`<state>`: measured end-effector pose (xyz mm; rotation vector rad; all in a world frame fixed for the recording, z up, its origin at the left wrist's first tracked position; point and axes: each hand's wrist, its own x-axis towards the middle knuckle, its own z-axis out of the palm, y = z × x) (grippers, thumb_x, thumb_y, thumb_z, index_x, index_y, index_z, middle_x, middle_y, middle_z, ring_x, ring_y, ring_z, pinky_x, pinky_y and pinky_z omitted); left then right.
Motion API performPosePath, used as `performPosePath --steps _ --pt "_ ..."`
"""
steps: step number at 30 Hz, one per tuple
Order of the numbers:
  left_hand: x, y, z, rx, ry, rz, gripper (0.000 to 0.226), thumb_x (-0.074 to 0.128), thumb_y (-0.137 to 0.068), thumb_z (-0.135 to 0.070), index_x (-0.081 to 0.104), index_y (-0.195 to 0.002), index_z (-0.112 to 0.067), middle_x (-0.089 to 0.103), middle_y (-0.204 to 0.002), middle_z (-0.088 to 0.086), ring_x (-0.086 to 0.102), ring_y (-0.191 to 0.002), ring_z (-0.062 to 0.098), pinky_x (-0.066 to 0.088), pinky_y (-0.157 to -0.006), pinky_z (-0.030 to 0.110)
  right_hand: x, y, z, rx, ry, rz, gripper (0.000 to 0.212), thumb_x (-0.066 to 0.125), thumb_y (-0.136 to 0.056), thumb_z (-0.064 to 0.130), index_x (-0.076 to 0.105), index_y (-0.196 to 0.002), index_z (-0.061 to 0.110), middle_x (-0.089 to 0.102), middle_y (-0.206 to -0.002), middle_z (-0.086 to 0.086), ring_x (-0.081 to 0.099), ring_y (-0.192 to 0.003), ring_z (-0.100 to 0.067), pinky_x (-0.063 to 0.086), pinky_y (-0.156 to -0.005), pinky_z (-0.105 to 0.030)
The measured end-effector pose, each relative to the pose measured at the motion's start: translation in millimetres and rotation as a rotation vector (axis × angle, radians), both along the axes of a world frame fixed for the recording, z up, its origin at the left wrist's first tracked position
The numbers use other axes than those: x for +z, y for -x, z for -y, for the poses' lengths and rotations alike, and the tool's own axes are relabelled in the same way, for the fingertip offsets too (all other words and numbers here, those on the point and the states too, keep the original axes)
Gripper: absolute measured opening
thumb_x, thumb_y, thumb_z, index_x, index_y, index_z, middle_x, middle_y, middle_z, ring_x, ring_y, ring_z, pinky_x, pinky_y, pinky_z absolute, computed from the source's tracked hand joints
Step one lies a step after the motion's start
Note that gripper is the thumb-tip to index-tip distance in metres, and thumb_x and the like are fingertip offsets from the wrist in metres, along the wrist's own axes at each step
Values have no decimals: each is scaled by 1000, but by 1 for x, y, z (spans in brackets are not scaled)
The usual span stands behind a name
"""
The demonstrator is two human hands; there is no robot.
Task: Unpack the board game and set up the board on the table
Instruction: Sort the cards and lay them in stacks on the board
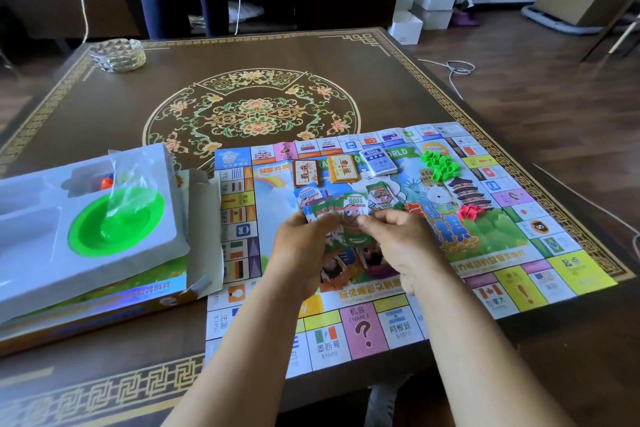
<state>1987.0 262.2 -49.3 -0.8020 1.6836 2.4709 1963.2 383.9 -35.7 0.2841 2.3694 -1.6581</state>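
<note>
Left hand (304, 253), right hand (398, 246) together gripping play money (349, 218) above board (485, 236).

Both forearms reach forward; left hand (299, 246) and right hand (403, 246) meet (fingers curled, thumbs nearly touching), pinching paper.

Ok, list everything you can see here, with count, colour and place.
game board: one, multicoloured, spread on table's near right
card decks: three, brown, yellow, white, board's far side
green houses: pile, board's far right
red pieces: small pile, right of centre
play money: fanned, mostly green, held in both hands
plastic tray: white, on the box at left
green bowl: one, in tray
glass ashtray: one, far left
left hand
right hand
</note>
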Motion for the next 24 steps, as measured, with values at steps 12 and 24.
performPosePath --steps 12,24 --pt "0 1 -1 -3 -44 -30 11 61 -87 1 63 -91 -9 72 -87 8 70 -75 20 57 -71 31 1 1 1 -37 78 35 12 73 -81 26 65 -81 18 64 -76 6 55 -69 -4 36 -55 -18" --pt "5 -1 -2 -17 -101 -55 7 60 -88 -2 64 -91 -6 73 -77 6 70 -66 17 57 -57 24 5 0 1 -26 84 36 13 73 -80 25 62 -74 21 65 -76 6 55 -67 -2 37 -54 -19"
